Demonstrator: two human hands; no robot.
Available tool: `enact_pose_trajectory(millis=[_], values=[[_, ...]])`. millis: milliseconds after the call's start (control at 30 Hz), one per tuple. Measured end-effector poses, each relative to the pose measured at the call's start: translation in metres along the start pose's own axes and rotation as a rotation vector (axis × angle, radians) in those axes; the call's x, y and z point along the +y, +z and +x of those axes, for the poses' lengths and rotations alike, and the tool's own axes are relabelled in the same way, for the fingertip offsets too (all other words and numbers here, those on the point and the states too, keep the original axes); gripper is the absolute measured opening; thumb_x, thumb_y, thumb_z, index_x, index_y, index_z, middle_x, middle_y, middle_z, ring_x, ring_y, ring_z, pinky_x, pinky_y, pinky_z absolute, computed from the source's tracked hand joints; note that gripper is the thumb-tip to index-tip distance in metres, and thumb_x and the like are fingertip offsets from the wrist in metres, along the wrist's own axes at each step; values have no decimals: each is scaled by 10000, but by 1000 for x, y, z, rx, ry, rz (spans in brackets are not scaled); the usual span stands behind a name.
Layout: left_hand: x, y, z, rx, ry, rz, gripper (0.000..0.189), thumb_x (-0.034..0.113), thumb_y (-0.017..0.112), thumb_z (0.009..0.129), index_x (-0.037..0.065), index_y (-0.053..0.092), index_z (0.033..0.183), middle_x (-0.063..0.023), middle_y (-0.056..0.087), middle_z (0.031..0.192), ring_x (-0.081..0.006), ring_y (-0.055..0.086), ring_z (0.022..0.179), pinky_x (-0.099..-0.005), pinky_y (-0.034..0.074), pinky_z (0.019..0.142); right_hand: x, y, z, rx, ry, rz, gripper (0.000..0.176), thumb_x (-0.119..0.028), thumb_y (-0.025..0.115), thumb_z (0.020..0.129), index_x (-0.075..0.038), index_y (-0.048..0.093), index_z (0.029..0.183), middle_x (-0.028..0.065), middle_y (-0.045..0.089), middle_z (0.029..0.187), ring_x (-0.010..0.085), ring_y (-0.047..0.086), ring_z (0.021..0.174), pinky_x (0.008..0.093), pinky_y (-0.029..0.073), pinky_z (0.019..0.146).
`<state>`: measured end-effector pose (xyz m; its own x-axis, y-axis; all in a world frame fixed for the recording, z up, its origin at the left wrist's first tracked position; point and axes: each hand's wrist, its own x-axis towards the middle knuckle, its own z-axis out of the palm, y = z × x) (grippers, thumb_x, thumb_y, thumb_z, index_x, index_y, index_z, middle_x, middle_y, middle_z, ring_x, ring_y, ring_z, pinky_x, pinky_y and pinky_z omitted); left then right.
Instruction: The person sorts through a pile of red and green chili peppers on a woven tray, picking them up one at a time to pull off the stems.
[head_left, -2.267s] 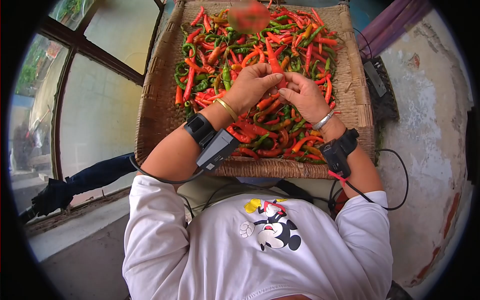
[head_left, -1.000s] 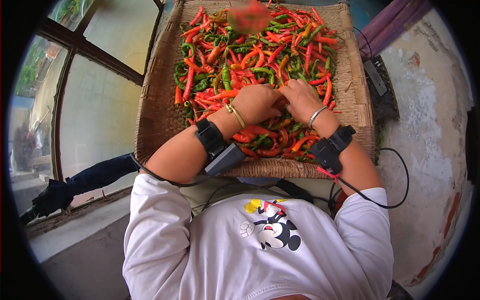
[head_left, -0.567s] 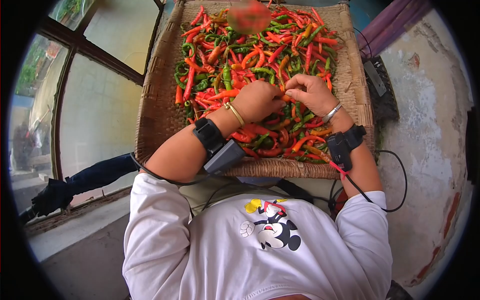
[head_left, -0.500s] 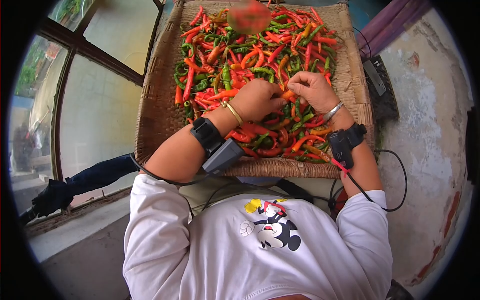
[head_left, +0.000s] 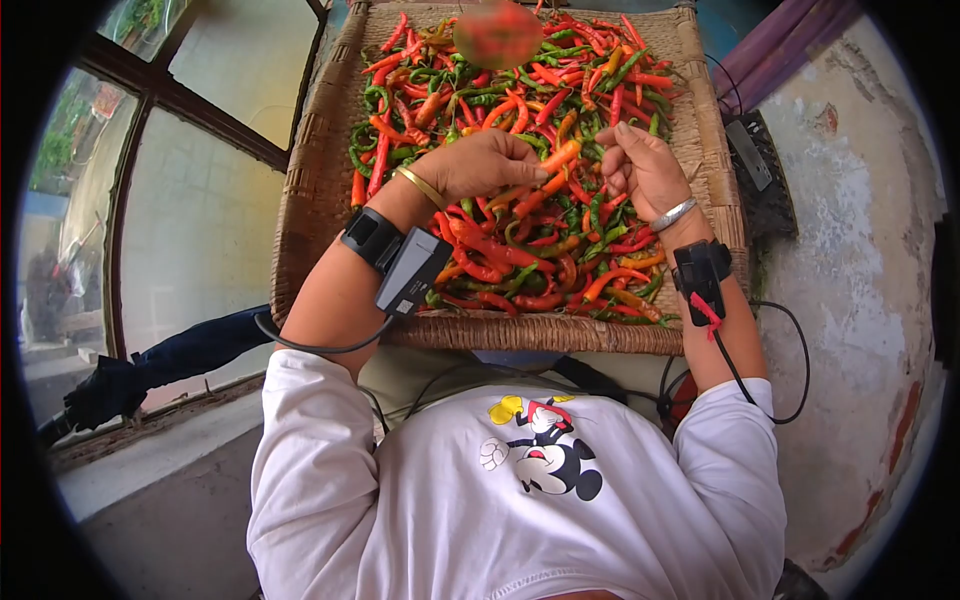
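Observation:
My left hand (head_left: 485, 165), with a gold bangle at the wrist, is closed over the pile. Between its fingers is an orange chili pepper (head_left: 562, 155), its end pointing up and right. My right hand (head_left: 645, 168), wearing a silver bangle, is raised just to the right, apart from that pepper. Its thumb and forefinger are pinched together; anything between them is too small to make out. Under both hands lie many red, green and orange chili peppers (head_left: 510, 252), heaped in a large woven tray (head_left: 540, 334).
A black device (head_left: 402, 268) is strapped to my left forearm, another (head_left: 698, 278) to my right, with cables trailing. A window (head_left: 205, 220) and a dark folded umbrella (head_left: 190, 355) are on the left. A peeling wall (head_left: 845, 240) stands on the right.
My hands have moved apart: the left went left and up with the orange chili pepper, the right slightly right and up. The left forearm has turned.

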<state>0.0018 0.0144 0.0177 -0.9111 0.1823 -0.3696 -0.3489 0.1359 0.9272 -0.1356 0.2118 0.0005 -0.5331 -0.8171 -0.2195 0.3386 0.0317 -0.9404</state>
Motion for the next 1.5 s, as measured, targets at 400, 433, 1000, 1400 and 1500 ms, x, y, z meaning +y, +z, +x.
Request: enact_pose_trajectory(millis=[400,433,1000,1400,1500], values=[[-22,-19,17,666,239,-176,243,226,564,838,29,564,980,-16,605,809,-69,518,588,-198,411,493,6,12,-1,57,39,-236,243,-251,488,886,-22,561,924,-1,559,633,48,491,493,186,405,442],[-22,-9,21,599,229,74,230,228,587,816,40,582,950,-25,612,819,-98,537,591,-233,429,502,6,14,-1,67,41,-259,232,-241,497,879,-22,569,906,-1,558,624,48,490,485,186,405,439],[-20,47,27,522,48,1240,209,273,578,695,75,647,686,-106,584,767,-272,599,682,-380,478,584,13,17,1,50,61,-475,194,-208,508,867,-30,578,835,-10,557,626,43,502,512,186,406,448],[-8,31,13,771,503,792,106,129,619,715,36,624,766,-111,583,724,-274,574,658,-366,464,585,17,28,-4,-25,5,-702,180,-152,581,800,-16,579,918,4,559,660,86,533,586,215,448,563],[1,41,8,678,724,841,111,122,631,707,63,628,801,-85,575,766,-255,577,677,-344,470,582,21,36,-6,-52,-192,-634,212,-117,617,758,-32,577,949,14,573,695,98,550,642,229,447,595]])
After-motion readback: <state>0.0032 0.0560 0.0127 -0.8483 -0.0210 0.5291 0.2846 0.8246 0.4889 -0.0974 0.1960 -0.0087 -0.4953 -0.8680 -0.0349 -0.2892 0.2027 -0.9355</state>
